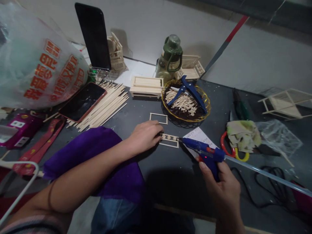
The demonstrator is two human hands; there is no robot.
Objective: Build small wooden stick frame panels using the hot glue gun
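Note:
My right hand (pixel 225 183) is wrapped round the grip of a blue glue gun (pixel 203 149), with a long clear glue stick (pixel 265 175) running out of its back. The gun's nozzle meets the right end of a small wooden stick frame (pixel 170 145), which has a row of little pieces along its upper part. My left hand (pixel 147 135) holds the left end of this frame, its fingers bent and pressed together. Just beyond that hand, a plain rectangular stick frame (pixel 159 118) lies flat on the dark table.
A gold-rimmed basket (pixel 207 112) holds short sticks and a blue cutter (pixel 190 92). Long sticks (pixel 107 105) lie beside a phone (pixel 83 101). Behind stand a green bottle (pixel 172 57) and small wooden models (pixel 146 87). Scissors (pixel 241 155), a cloth (pixel 243 136) and a cable (pixel 268 185) lie right.

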